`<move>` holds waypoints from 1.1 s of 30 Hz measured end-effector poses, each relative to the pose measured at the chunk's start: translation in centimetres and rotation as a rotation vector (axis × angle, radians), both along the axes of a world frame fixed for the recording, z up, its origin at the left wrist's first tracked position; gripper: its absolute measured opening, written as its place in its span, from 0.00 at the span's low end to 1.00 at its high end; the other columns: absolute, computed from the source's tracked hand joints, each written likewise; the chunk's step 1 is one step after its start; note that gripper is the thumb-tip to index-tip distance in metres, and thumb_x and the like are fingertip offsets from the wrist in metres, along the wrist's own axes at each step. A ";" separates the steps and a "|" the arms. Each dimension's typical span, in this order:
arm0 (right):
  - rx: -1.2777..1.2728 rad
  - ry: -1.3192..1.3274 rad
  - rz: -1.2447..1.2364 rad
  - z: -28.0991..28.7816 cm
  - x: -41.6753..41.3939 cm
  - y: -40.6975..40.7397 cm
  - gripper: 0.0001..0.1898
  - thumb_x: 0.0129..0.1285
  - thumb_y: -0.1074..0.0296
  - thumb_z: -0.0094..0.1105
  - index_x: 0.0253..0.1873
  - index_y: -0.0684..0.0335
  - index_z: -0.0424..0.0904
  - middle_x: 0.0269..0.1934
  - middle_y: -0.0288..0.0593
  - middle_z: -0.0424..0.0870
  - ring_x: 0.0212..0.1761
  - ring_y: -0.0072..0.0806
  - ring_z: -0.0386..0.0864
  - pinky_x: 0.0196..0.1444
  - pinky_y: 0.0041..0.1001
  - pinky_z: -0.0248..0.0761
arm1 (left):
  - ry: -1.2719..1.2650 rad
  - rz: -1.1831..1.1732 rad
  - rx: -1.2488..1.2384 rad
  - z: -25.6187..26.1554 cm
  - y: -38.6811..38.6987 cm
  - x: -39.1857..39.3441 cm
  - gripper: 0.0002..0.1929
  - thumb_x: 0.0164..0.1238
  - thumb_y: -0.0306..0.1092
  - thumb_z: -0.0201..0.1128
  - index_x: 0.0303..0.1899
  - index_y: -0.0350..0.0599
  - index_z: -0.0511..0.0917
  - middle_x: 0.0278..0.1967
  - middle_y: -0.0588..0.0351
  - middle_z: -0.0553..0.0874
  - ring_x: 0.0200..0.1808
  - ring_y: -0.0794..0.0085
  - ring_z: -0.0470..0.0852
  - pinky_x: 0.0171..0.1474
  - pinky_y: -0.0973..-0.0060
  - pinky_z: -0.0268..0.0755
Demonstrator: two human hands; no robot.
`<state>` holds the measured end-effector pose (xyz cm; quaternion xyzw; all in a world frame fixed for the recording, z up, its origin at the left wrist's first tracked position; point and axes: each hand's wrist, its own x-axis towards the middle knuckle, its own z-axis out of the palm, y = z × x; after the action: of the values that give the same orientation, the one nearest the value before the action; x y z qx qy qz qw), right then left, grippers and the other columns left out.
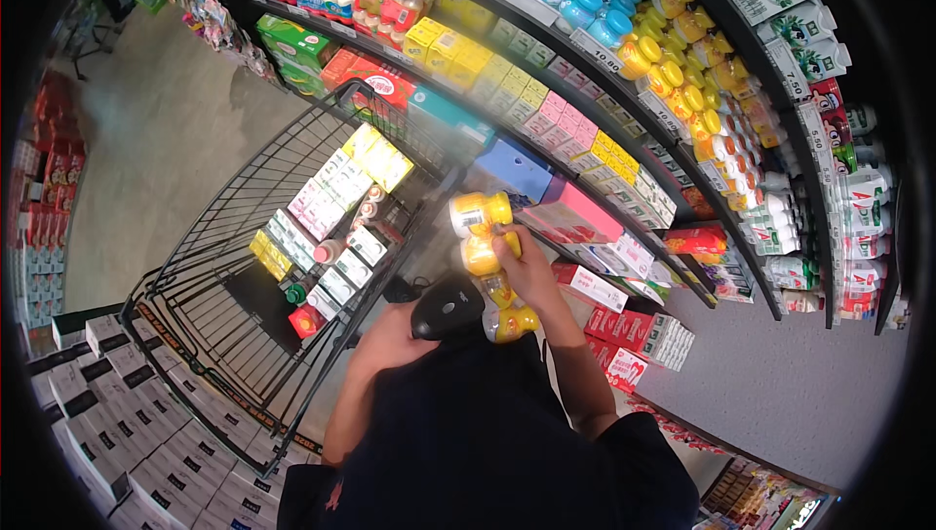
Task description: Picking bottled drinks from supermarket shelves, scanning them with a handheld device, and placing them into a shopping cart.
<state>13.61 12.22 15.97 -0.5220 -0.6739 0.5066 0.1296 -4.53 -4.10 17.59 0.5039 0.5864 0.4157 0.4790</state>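
Note:
My right hand (pixel 526 267) grips a shrink-wrapped pack of several yellow-capped drink bottles (pixel 479 215), held in front of my body. A barcode shows on the side of the top bottle. My left hand (pixel 391 336) is closed around a black handheld barcode scanner (pixel 447 307), whose front end hides part of the fingers. The scanner is close beside the pack. To the left of both hands stands a black wire shopping cart (pixel 212 230). Inside it are yellow boxes (pixel 378 157), white and pink cartons (pixel 329 193), a green-capped bottle (pixel 296 294) and a red package (pixel 306 321).
Shelves of bottled and boxed drinks curve along the far and right sides, with similar yellow-capped bottles (pixel 651 54) and blue-capped jars (pixel 581 7). Red cartons (pixel 618 332) sit low at my right. Stacked white boxes (pixel 161 449) lie below the cart. Grey floor (pixel 153 128) shows beyond it.

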 end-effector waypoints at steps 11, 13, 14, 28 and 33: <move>0.227 0.220 -0.203 -1.5 -0.4 -1.5 0.19 0.67 0.56 0.57 0.55 0.60 0.69 0.42 0.48 0.81 0.42 0.35 0.81 0.46 0.30 0.72 | -0.097 0.104 -0.044 1.1 -0.5 0.4 0.10 0.52 0.28 0.68 0.36 0.37 0.81 0.26 0.52 0.85 0.27 0.70 0.83 0.35 0.73 0.74; 0.187 0.354 -0.296 -1.9 -0.7 -1.9 0.19 0.67 0.61 0.55 0.58 0.64 0.66 0.47 0.47 0.79 0.47 0.32 0.78 0.50 0.29 0.71 | -0.125 0.106 -0.097 1.3 -0.2 0.4 0.09 0.53 0.28 0.68 0.36 0.37 0.81 0.25 0.54 0.85 0.26 0.73 0.83 0.33 0.75 0.73; 0.186 0.356 -0.297 -1.9 -0.9 -2.1 0.19 0.67 0.61 0.55 0.58 0.64 0.66 0.47 0.47 0.79 0.47 0.32 0.78 0.50 0.29 0.71 | -0.155 0.106 -0.149 1.4 -0.1 0.5 0.08 0.54 0.28 0.67 0.35 0.38 0.82 0.24 0.56 0.85 0.25 0.76 0.82 0.32 0.76 0.73; 0.452 0.438 -0.305 -1.4 -1.2 -3.3 0.19 0.65 0.70 0.56 0.57 0.69 0.63 0.48 0.45 0.73 0.49 0.29 0.72 0.54 0.28 0.67 | -0.111 0.124 -0.165 0.8 0.6 1.9 0.06 0.55 0.30 0.66 0.32 0.38 0.82 0.19 0.58 0.83 0.20 0.79 0.80 0.27 0.78 0.71; 0.464 0.451 -0.313 -1.6 -1.2 -3.4 0.20 0.66 0.68 0.57 0.57 0.69 0.63 0.48 0.46 0.73 0.49 0.29 0.72 0.54 0.28 0.67 | -0.113 0.113 -0.169 1.2 0.6 1.7 0.05 0.56 0.29 0.66 0.32 0.38 0.81 0.18 0.59 0.82 0.19 0.80 0.79 0.26 0.78 0.70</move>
<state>12.40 8.86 14.42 -0.4507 -0.6374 0.4167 0.4659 -2.84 -3.50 18.80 0.4036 0.6190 0.4189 0.5277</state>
